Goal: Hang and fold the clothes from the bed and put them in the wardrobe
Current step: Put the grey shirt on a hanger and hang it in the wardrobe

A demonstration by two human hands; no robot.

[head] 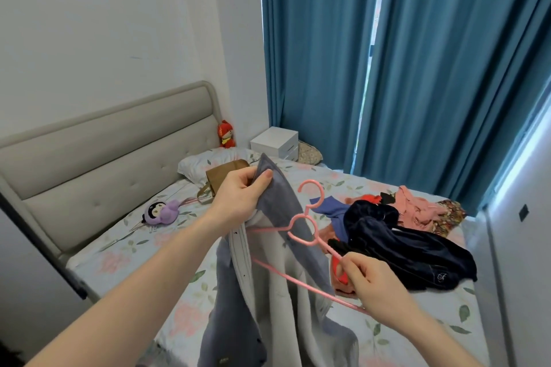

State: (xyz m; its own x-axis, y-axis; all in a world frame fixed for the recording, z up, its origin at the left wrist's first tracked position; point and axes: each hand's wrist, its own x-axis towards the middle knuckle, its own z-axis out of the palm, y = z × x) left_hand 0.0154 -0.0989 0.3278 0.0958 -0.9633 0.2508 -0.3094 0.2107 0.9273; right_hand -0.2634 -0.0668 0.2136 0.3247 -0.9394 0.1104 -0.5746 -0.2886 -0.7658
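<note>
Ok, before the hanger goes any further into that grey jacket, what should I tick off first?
1. Left hand grips the grey jacket at its top: ok.
2. Right hand pinches the pink hanger: ok.
3. Hanger's left arm is inside the jacket: ok.
4. Right arm is inside the jacket: not ok, it is exposed.
5. Jacket hangs free of the clothes pile: ok.
6. Wardrobe has room: cannot tell, out of view.

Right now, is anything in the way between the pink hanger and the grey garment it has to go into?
Nothing visible does. The left hand grips the grey garment by its upper edge, the right hand pinches the pink hanger, and the hanger already lies against the cloth. The wardrobe is out of view.
</note>
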